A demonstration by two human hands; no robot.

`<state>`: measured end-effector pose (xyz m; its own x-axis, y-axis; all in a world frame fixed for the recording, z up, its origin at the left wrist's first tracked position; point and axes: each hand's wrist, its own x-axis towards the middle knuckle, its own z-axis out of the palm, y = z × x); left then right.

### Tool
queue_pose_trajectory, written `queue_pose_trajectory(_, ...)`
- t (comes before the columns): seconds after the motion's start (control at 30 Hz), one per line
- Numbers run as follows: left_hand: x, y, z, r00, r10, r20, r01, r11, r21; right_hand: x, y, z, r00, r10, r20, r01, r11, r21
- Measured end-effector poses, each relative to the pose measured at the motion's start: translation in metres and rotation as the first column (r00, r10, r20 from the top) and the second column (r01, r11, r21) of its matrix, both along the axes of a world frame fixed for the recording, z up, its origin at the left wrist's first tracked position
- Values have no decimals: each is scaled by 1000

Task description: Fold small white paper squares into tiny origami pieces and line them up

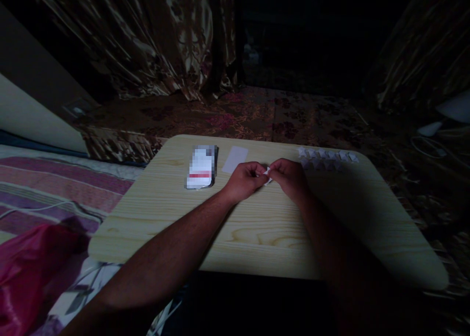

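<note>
Dimly lit table (pixel 264 235) — your left hand (pixel 243 182) and right hand (pixel 292 178) pinch one white piece (pixel 267 175); excess pressure could crush it.

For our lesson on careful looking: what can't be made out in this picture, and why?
In the head view:
White piece: full shape hidden by the left hand and right hand.
Small white pieces: too small and dim for exact shapes.
Phone: surface details blurred by pixelation.
Crumpled pink item: cut off by the left edge.
</note>
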<state>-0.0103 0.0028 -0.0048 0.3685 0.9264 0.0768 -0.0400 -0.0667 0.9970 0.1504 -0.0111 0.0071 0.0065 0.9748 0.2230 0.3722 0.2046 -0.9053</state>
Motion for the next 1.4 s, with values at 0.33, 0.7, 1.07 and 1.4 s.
queue_pose_trajectory(0.33,1,0,-2,1000,22,-1,-22,1000,13,2,2,-5,1000,25,7,-25,999,19)
queue_pose_trajectory(0.7,0,2,-6,999,23,-30,-21,996,82,2,3,-9,999,17,28,-18,999,39)
queue_pose_trajectory(1.07,-1,4,-3,999,42,20,-43,999,31,1,0,1,996,34,-86,-36,999,-14)
queue_pose_trajectory(1.4,-1,3,0,998,61,7,-62,998,19,3,3,-6,995,65,-69,-65,998,-3)
